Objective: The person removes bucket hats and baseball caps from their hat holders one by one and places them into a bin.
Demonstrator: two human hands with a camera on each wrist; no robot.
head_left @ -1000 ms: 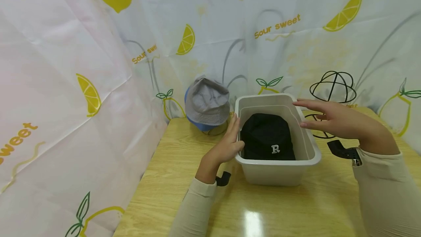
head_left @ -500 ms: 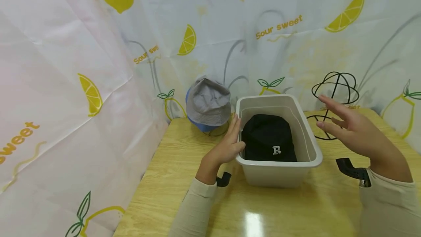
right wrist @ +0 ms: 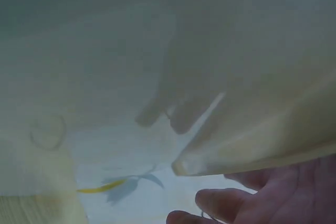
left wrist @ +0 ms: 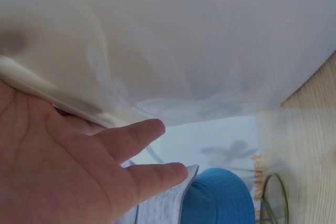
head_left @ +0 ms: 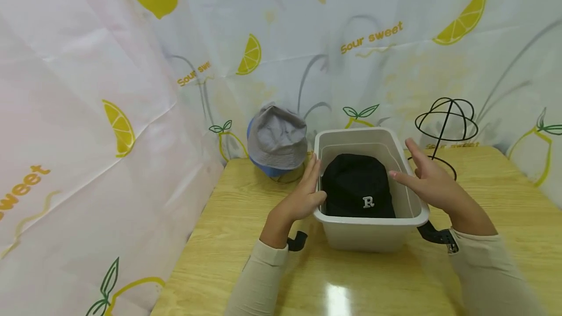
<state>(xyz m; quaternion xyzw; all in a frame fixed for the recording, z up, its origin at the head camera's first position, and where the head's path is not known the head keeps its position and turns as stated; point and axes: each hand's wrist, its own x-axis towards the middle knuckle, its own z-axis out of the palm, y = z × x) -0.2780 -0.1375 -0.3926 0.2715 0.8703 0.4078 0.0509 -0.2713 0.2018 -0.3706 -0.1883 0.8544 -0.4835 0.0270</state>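
A beige plastic bin [head_left: 370, 230] stands on the wooden table [head_left: 246, 218]. Inside it lies a black cap [head_left: 356, 184] with a white letter R. My left hand [head_left: 306, 190] lies flat against the bin's left wall with straight fingers and the thumb at the rim. In the left wrist view the left hand [left wrist: 68, 171] shows an open palm beside the bin wall [left wrist: 184, 40]. My right hand [head_left: 422, 180] is at the bin's right rim, fingers straight and thumb reaching over the inside. The right wrist view shows the bin wall [right wrist: 157, 51] close up and my fingertips [right wrist: 226, 203] below it.
A grey bucket hat [head_left: 277, 134] sits over a blue hat on a stand left of the bin. A black wire hat stand [head_left: 445, 122] is at the back right. Lemon-print curtains close off the back and left. Bare tabletop lies in front of the bin.
My right hand came down and left from above the wire stand to the bin's right rim. The left hand, bin and cap stayed where they were.
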